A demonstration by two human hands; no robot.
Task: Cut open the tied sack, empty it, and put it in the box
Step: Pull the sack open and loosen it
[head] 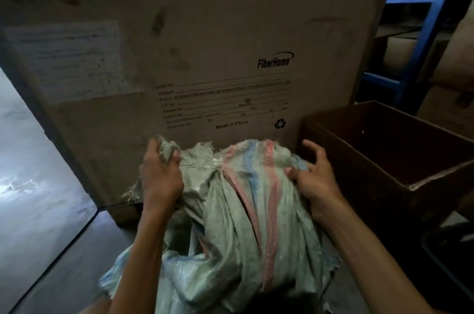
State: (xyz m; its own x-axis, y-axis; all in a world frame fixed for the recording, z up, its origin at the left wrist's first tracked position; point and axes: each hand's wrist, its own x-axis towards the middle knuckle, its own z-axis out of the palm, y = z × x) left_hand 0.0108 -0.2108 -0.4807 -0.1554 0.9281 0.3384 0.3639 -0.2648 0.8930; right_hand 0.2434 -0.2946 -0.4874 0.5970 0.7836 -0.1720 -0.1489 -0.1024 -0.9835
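Note:
A pale green woven sack (230,224) with pink and blue stripes lies crumpled on the floor in front of me. Its frayed mouth points away from me and is bunched together near the top. My left hand (160,172) grips the sack's upper left edge, fingers closed on the fabric. My right hand (314,175) rests on the sack's upper right side, thumb pressed to the fabric and fingers spread. An open brown cardboard box (384,159) stands just right of the sack. The sack's contents are hidden.
A large FiberHome cardboard carton (205,57) stands upright directly behind the sack. Blue metal shelving (420,39) with more cartons rises at the back right. A dark object (448,262) sits at the right edge. Grey floor (33,185) stretches to the left.

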